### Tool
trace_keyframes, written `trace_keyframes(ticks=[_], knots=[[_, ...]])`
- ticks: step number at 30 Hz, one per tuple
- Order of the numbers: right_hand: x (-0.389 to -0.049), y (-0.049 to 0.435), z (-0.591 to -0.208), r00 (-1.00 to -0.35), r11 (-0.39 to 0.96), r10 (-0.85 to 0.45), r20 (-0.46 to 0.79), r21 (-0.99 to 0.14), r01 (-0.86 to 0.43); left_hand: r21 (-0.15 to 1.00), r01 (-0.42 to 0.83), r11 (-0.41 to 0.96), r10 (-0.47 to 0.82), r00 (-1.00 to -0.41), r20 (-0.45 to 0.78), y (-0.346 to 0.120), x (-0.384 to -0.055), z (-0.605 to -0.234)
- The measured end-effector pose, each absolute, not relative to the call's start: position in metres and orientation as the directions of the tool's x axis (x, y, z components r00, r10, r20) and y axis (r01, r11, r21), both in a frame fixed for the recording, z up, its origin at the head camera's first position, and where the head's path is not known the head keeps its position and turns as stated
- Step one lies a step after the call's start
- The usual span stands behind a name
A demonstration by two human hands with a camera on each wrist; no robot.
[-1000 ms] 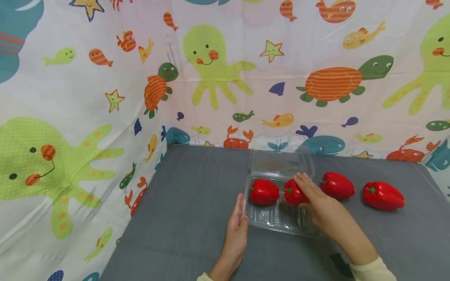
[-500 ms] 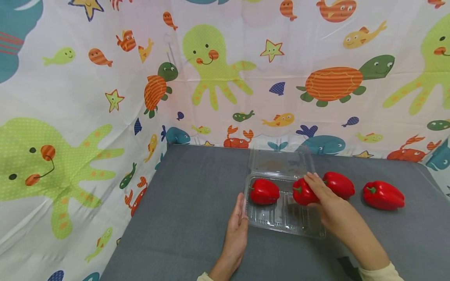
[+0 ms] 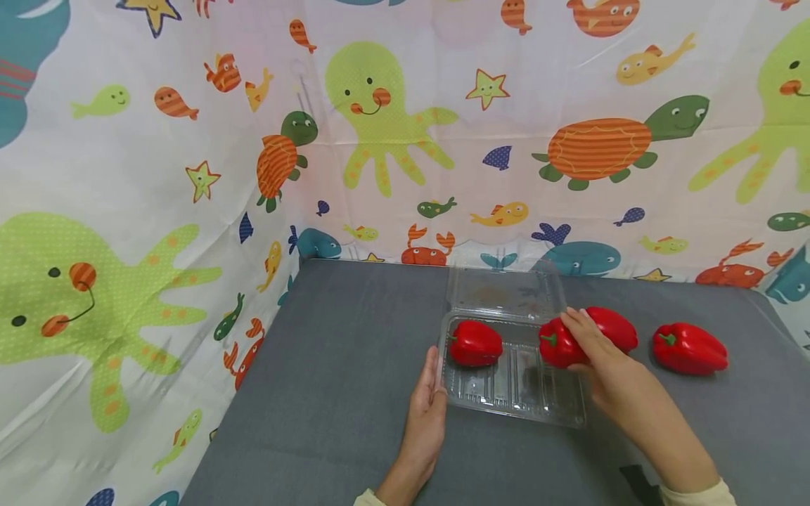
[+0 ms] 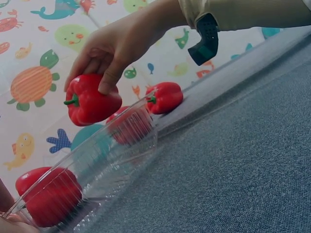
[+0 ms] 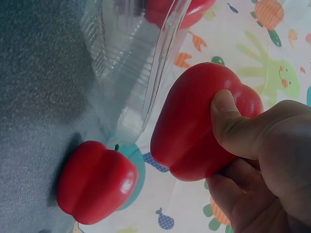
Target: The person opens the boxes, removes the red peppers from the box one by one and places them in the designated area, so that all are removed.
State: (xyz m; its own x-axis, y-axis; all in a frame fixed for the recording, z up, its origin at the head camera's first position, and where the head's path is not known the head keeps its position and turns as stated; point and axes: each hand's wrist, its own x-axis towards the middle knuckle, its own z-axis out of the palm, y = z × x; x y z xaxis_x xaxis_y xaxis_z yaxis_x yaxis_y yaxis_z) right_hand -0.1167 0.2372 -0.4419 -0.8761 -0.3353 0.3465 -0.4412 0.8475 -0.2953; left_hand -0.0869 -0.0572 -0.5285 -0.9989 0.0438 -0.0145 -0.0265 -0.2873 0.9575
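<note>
My right hand (image 3: pixel 623 383) grips a red bell pepper (image 3: pixel 558 343) with thumb and fingers, holding it raised over the right end of a clear plastic clamshell container (image 3: pixel 506 402). In the right wrist view the thumb presses on the side of this pepper (image 5: pixel 194 121). Another red bell pepper (image 3: pixel 476 344) lies in the container's left end. My left hand (image 3: pixel 424 429) rests with straight fingers against the container's left wall. The container's lid (image 3: pixel 500 292) is folded back, away from me.
Two more red bell peppers lie on the grey tabletop (image 3: pixel 348 365) right of the container: one pepper (image 3: pixel 612 329) partly behind my right hand, the other pepper (image 3: pixel 690 348) farther right. A curtain (image 3: pixel 392 161) printed with sea animals hangs behind and at the left.
My right hand has moved to the right with the gripped pepper, from the container's middle to over its right end. The left hand and the container have stayed in place.
</note>
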Motion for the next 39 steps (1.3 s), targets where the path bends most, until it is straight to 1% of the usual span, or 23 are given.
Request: trace_keyframes(ticks=[7, 19, 27, 39], knots=[[-0.117, 0.245, -0.445, -0.893, 0.861, -0.314, 0.322, -0.299, -0.411, 0.956, -0.012, -0.293, 0.043, -0.999, 0.000, -0.058, -0.088, -0.530], [-0.113, 0.263, -0.448, -0.897, 0.869, -0.272, 0.348, -0.312, -0.385, 0.956, -0.004, -0.292, 0.047, -0.999, 0.010, -0.058, -0.088, -0.531], [-0.109, 0.272, -0.450, -0.919, 0.880, -0.237, 0.315, -0.331, -0.341, 0.958, 0.005, -0.287, 0.041, -0.999, 0.017, -0.057, -0.088, -0.531], [-0.106, 0.282, -0.459, -0.932, 0.897, -0.218, 0.289, -0.317, -0.308, 0.957, 0.002, -0.290, 0.053, -0.998, 0.019, -0.058, -0.088, -0.532]])
